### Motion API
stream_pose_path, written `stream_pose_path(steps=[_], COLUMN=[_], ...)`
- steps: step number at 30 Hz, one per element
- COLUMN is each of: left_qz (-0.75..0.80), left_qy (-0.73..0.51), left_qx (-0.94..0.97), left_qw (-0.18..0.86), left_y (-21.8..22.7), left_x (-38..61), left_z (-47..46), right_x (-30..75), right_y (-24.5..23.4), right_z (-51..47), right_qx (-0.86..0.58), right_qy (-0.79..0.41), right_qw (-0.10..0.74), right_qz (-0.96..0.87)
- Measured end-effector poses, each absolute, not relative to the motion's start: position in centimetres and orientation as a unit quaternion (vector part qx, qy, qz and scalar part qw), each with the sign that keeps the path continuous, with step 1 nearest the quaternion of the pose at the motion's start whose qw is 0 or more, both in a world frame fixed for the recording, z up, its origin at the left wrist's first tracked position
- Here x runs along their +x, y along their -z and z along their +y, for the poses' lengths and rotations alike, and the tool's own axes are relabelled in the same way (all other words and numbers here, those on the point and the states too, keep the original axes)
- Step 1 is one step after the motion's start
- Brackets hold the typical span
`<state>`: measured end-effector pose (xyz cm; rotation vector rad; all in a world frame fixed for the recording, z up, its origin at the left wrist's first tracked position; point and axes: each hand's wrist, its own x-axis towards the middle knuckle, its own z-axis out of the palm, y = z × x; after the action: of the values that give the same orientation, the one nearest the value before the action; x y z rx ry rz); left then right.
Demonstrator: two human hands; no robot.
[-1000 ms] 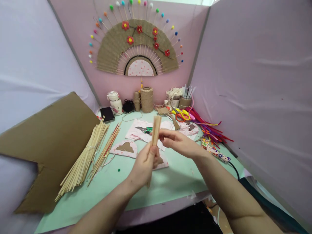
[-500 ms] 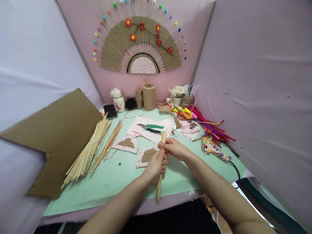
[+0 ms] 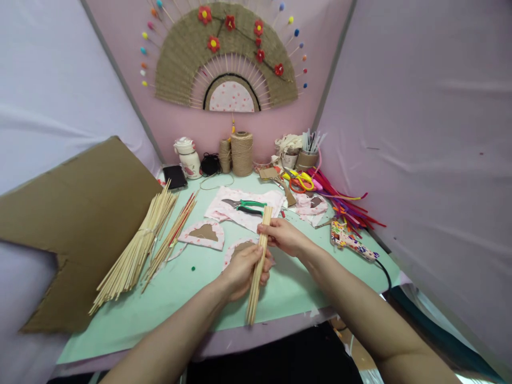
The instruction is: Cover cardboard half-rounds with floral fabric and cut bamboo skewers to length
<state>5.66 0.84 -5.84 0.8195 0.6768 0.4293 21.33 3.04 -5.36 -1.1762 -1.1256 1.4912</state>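
Observation:
A slim bundle of pale bamboo sticks [image 3: 256, 288] is held between both hands over the front of the table, its top leaning slightly right. My left hand [image 3: 246, 269] wraps round the middle of the bundle. Higher up, my right hand [image 3: 282, 234] pinches the sticks between thumb and fingers. Partly hidden behind my left hand lies a half-round piece of cardboard edged with pink-dotted cloth [image 3: 231, 250]. A similar half-round piece [image 3: 203, 234] rests to its left. Just beyond the bundle's top, green-handled pruning shears [image 3: 246, 205] lie on pink cloth [image 3: 216, 208].
At left are a large stick bundle [image 3: 130, 253], some red-marked sticks [image 3: 170, 240] and a big cardboard sheet [image 3: 92, 197]. A glue gun [image 3: 352, 242], pipe cleaners [image 3: 348, 205] and scissors [image 3: 298, 181] lie right. Twine spools [image 3: 242, 154] and a white bottle [image 3: 187, 157] stand behind.
The bundle now leans more, its lower end shifted left. My left hand's grip looks looser and my right hand is slightly higher on the sticks. The camera view has tilted down.

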Motion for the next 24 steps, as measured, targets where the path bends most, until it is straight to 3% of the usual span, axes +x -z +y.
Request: stream_pose_path(steps=[6, 11, 18, 24], left_qz=[0.281, 0.322, 0.307, 0.282], left_qy=[-0.217, -0.242, -0.245, -0.232], left_qx=[0.378, 0.360, 0.338, 0.324], left_qw=[0.855, 0.842, 0.855, 0.872], left_y=[6.3, 6.3, 6.8, 7.3], left_x=[5.4, 5.1, 3.2, 2.3], left_z=[0.5, 1.2, 2.5, 2.6], right_x=[20.7, 22.2, 29.2, 29.4], right_y=[5.2, 4.5, 3.0, 3.9], right_z=[3.0, 5.1, 16.0, 20.7], right_qx=[-0.508, -0.575, -0.762, -0.801], right_qy=[-0.568, -0.506, -0.235, -0.138], right_qw=[0.423, 0.330, 0.213, 0.125], right_qz=[-0.490, -0.552, -0.565, -0.568])
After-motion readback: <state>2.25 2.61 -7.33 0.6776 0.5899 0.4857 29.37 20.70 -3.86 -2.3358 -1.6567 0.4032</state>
